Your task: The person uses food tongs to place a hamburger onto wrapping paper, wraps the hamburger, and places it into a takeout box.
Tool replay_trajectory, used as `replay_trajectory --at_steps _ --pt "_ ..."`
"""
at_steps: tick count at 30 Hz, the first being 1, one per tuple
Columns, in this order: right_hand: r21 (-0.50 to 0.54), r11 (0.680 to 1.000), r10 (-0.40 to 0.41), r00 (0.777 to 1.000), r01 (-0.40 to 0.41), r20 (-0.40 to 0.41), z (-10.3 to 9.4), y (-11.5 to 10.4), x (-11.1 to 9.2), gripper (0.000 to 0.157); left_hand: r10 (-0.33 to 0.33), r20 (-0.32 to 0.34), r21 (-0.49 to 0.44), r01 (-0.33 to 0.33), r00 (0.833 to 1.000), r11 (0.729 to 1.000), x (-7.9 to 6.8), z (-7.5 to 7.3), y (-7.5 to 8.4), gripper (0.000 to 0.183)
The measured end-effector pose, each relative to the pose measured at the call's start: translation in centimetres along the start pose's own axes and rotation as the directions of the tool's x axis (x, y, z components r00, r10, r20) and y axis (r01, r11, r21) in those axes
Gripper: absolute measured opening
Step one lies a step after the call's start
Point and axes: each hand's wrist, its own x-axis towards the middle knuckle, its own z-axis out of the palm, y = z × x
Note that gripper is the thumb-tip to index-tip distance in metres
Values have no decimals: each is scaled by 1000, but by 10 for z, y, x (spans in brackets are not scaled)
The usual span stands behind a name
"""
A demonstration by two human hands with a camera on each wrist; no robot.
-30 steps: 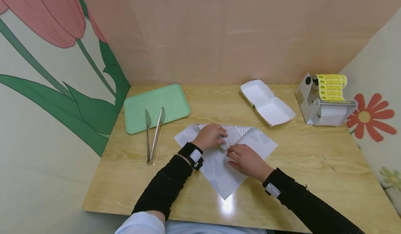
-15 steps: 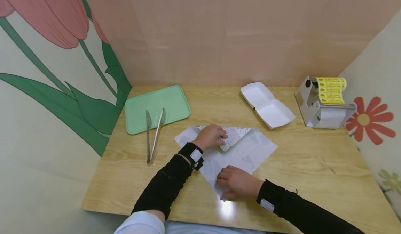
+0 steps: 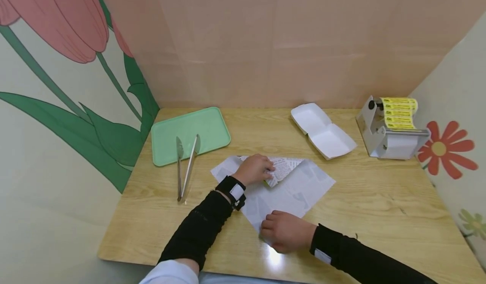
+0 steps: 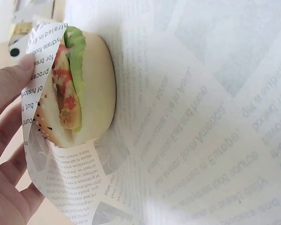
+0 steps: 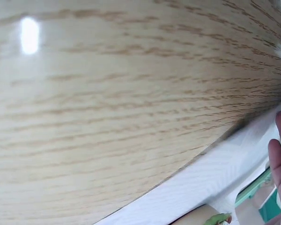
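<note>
A sheet of printed wrapping paper (image 3: pixel 300 191) lies diamond-wise on the table, its far corner folded toward me over a burger. The burger (image 4: pixel 96 89), with lettuce, sauce and a sesame bun, shows its open side in the left wrist view; from the head only a sliver of green shows. My left hand (image 3: pixel 255 169) holds the folded paper against the bun, thumb (image 4: pixel 16 77) on the print. At the paper's near corner, my right hand (image 3: pixel 286 231) has its fingers curled over the edge, hiding that corner. In the right wrist view, its fingers (image 5: pixel 278 164) appear at the right border.
Metal tongs (image 3: pixel 187 168) rest with their tips on a green tray (image 3: pixel 209 125) at the left. An open white takeaway box (image 3: pixel 332 140) lies behind the paper to the right. Beyond it stands a dispenser (image 3: pixel 395 136) with a roll of yellow labels. A wall rises behind the table.
My right hand has left the folded flap and come down toward me to the paper's near corner, where its fingers now curl. My left hand has stayed on the folded paper.
</note>
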Motion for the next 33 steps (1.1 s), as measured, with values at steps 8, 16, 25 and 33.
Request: replay_trajectory --at_steps 8,16,25,33 --pt "-61 998 4 1000 -3 26 3 -4 3 17 1 -4 4 -1 1000 1000 -1 -2 -1 28" --pt "-32 994 108 994 -108 2 1 -4 6 15 0 -10 -12 0 1000 1000 -2 -1 -1 27" --pt "-10 979 201 973 -203 -118 -18 12 10 16 -27 -4 -9 27 1000 1000 0 -2 0 25" --pt "41 964 266 944 -263 -195 -32 20 12 20 -86 13 -19 86 996 996 1 3 2 22"
